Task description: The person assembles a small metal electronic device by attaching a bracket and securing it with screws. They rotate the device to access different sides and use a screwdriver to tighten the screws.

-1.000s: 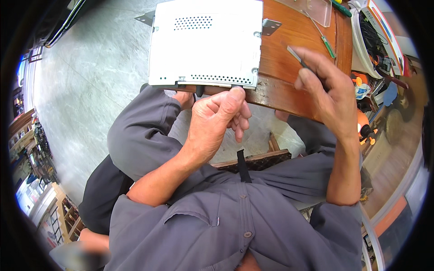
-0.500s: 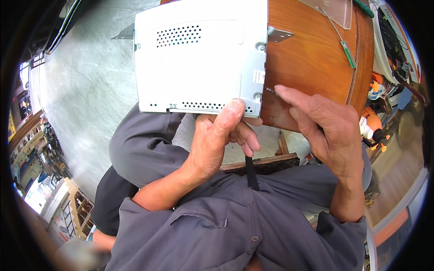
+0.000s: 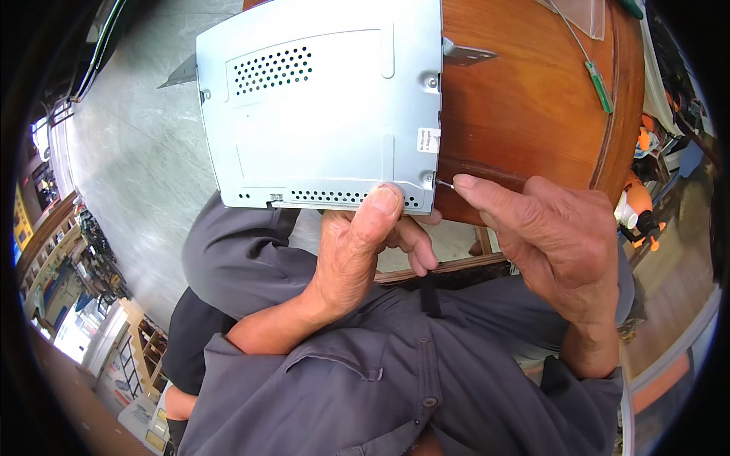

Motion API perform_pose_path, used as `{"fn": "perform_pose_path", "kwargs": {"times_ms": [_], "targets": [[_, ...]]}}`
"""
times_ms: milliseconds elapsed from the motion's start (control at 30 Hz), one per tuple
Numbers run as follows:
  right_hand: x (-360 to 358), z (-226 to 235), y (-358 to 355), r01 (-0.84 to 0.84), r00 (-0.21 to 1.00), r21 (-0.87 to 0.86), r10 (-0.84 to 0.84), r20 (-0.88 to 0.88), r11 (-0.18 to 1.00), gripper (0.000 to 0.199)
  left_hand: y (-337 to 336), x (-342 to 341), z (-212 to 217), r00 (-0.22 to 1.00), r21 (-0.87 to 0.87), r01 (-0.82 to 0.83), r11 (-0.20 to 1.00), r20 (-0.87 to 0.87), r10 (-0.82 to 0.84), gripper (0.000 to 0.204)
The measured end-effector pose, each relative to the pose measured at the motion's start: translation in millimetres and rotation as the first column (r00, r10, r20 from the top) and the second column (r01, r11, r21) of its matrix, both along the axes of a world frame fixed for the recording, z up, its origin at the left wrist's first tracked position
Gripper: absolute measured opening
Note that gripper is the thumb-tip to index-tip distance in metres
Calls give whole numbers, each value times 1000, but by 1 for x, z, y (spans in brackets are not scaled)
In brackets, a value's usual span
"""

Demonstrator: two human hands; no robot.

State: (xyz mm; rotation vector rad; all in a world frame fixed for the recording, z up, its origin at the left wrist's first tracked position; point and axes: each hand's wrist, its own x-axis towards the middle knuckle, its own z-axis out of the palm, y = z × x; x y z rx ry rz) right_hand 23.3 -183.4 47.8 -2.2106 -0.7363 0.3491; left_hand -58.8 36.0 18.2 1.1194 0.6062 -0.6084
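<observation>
A silvery metal electronics casing (image 3: 319, 121) with vent holes and side brackets stands tilted before me, over the table's edge. My left hand (image 3: 369, 235) grips its near edge, thumb on the face and fingers underneath. My right hand (image 3: 555, 228) is closed at the casing's right side, its index finger stretched forward. From that fingertip a thin metal shaft (image 3: 446, 184) reaches the casing's side edge, near the lower right corner screw. The hand hides the rest of this tool, so its handle does not show.
Beneath and right of the casing is a brown wooden table (image 3: 525, 99). On it lie a green-handled screwdriver (image 3: 598, 86) and a clear plastic bag (image 3: 587, 17). Orange tools (image 3: 637, 199) are at the right. Another person's arm (image 3: 179, 403) shows at the lower left.
The casing has shifted slightly left and down in view, its face tilting a little. My right hand has moved lower, and the thin shaft now meets the casing's side. My left hand keeps its grip.
</observation>
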Motion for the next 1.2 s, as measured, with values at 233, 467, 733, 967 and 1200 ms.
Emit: {"fn": "perform_pose_path", "kwargs": {"times_ms": [233, 467, 733, 967, 1200], "targets": [[-1, -3, 0, 15, 1000, 45, -14, -23, 999, 41, -4, -4, -3, 999, -17, -35, 999, 12, 36, 68], [-1, -3, -4, -13, 999, 51, 15, -48, 999, 37, -7, -12, -11, 988, 7, -20, 1000, 156, 18, 44], [-2, 1, -9, -17, 997, 80, 23, -75, 997, 30, 2, 2, 0, 307, 574, -326, 751, 816, -490, 19], [-7, -4, -7, -25, 998, 112, 31, -59, 993, 26, 23, 23, 6, 422, 857, -476, 196, 418, -805, 77], [-6, -3, -8, -31, 991, 141, 48, -123, 989, 26, 25, 26, 4, 457, 862, -436, 259, 460, -762, 79]]}}
